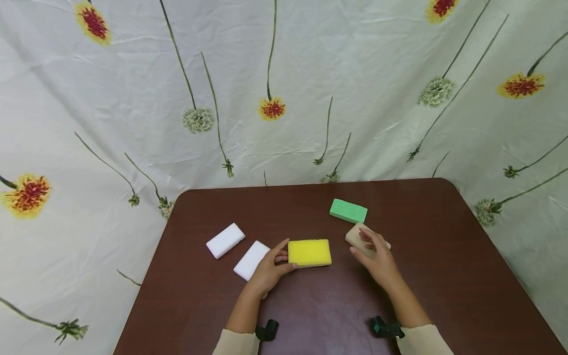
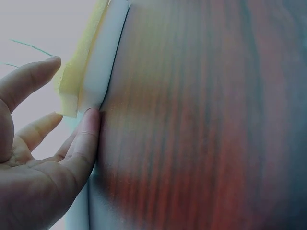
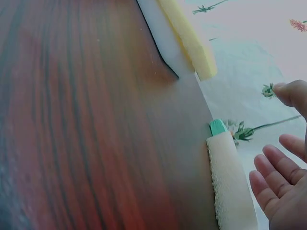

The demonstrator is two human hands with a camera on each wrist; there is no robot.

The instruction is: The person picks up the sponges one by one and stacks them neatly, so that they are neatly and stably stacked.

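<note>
the left hand (image 1: 268,268) sits right at the left short end of the yellow sponge (image 1: 309,253), thumb and fingertips touching that end, fingers fairly straight and spread rather than wrapped round it. in the left wrist view the fingers (image 2: 86,139) lie against the sponge's pale underside edge, palm open, nothing pinched as far as i can tell.

the yellow sponge lies flat near the middle of the brown table (image 1: 443,276), its long axis running left to right across the person's front, so the left hand meets it end-on. it lies just to the right of that hand.

over on the other side, the right hand (image 1: 377,254) hovers over the beige sponge (image 1: 355,237), fingers loosely extended above it; the right wrist view shows the fingers (image 3: 273,187) relaxed and apart from the sponge's (image 3: 230,182) fuzzy face, a gap between them, so that hand holds nothing. the beige sponge lies angled, its long axis running from far-left to near-right under the hand.

the left hand is clearly the nearer one to the yellow sponge; the right is well apart from it. beyond the beige sponge sits a green sponge (image 1: 348,210), and left of the left hand lie two white blocks (image 1: 225,240) (image 1: 252,260), the nearer one just beside the wrist.
</note>
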